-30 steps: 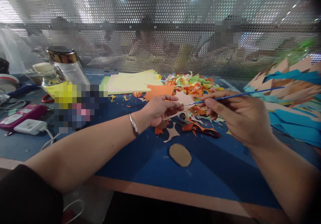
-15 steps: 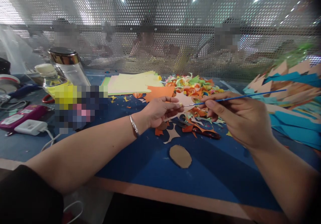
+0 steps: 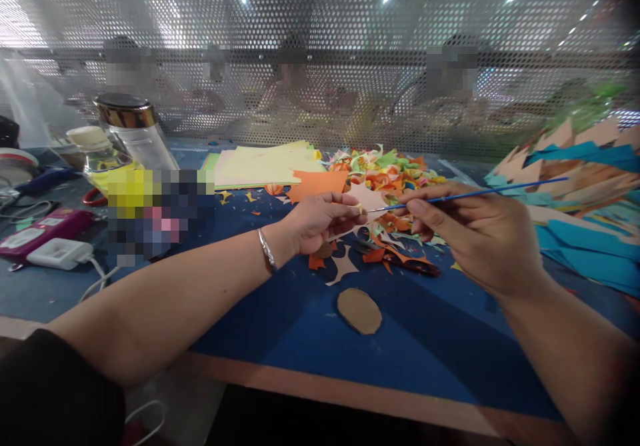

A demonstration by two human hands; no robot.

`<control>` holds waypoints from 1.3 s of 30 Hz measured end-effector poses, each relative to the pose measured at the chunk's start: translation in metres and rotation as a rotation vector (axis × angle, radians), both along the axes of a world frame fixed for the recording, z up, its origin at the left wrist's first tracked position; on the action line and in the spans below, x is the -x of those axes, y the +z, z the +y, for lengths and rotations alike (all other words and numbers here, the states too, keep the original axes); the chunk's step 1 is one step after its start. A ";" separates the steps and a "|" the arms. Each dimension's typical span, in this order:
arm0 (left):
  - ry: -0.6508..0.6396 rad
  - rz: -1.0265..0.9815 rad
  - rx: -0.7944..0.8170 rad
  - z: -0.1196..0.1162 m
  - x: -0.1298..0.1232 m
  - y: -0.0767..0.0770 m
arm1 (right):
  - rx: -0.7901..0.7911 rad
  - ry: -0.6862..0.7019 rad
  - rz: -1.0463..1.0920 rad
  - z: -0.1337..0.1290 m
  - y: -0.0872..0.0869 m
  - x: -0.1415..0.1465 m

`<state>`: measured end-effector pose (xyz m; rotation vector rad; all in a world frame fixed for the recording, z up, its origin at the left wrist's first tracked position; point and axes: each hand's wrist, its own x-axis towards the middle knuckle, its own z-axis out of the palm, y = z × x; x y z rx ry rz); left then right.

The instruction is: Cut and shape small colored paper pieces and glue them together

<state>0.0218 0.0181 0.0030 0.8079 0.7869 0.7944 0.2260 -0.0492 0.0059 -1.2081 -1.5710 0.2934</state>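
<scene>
My right hand [image 3: 470, 233] is closed around a thin blue stick [image 3: 505, 189], whose metallic tip points left and meets the fingertips of my left hand [image 3: 327, 219]. Thumb and fingers of my left hand pinch a tiny pale yellow piece [image 3: 359, 208], mostly covered by the fingers. Below both hands, an oval of brown cardboard [image 3: 359, 311] lies flat on the blue tabletop [image 3: 280, 319]. Behind my left hand are an orange paper scrap [image 3: 320, 185] and a pale pink one [image 3: 367, 196].
Colourful paper cuttings [image 3: 395, 169] are heaped behind the hands, beside stacked yellow sheets [image 3: 265, 165]. Pointed blue and peach papers [image 3: 590, 239] stand at right. Bottles [image 3: 135, 133], a purple device [image 3: 47, 233] and a white charger [image 3: 60, 253] occupy the left. People show dimly behind a perforated screen [image 3: 340, 26].
</scene>
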 end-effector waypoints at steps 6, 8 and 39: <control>-0.028 -0.001 -0.019 0.000 0.000 0.000 | -0.014 -0.006 -0.054 0.002 -0.001 -0.002; -0.033 -0.005 -0.024 0.000 0.000 -0.001 | -0.030 -0.008 -0.090 0.002 -0.001 -0.002; 0.092 -0.002 -0.020 -0.004 -0.003 0.003 | -0.218 0.102 -0.286 -0.001 -0.002 0.006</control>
